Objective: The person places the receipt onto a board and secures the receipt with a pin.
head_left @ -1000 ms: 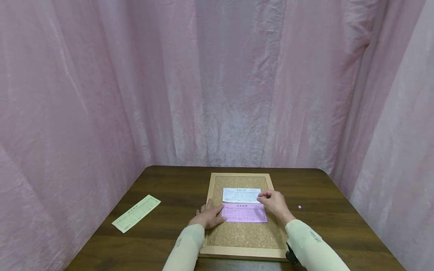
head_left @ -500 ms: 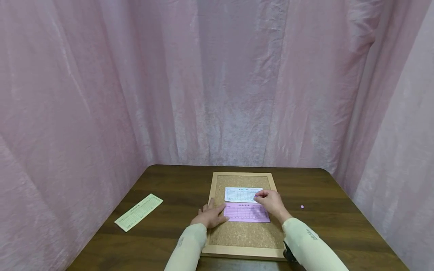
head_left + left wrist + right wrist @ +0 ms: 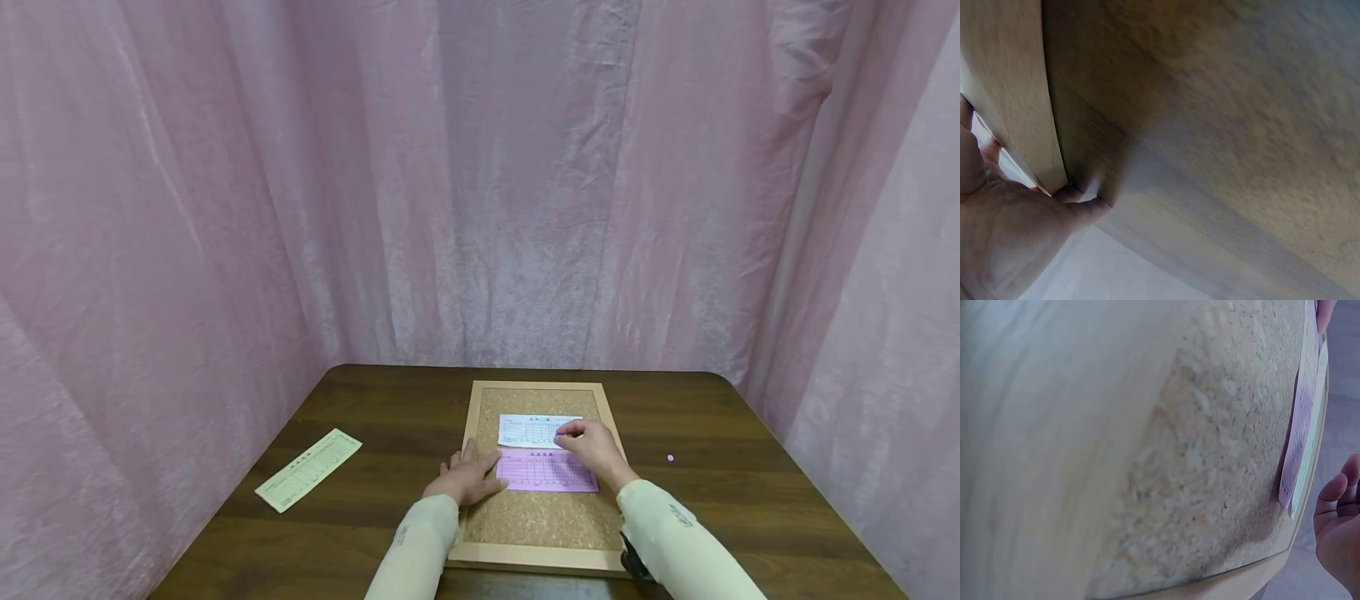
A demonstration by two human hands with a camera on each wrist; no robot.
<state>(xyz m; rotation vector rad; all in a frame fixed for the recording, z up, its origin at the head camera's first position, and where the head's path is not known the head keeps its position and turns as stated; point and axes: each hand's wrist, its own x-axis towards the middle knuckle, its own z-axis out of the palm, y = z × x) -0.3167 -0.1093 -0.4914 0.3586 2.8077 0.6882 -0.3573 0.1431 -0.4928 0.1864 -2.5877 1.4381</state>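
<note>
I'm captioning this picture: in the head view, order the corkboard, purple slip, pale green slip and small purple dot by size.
Largest to smallest:
1. corkboard
2. purple slip and pale green slip: too alike to rank
3. small purple dot

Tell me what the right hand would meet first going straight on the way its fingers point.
Probably the white slip, which lies under and ahead of the right hand; whether the two already touch is unclear.

Print on the white slip (image 3: 527, 430), pink slip (image 3: 546, 471), green slip (image 3: 308, 470) and sleeves (image 3: 678, 529) is illegible.
</note>
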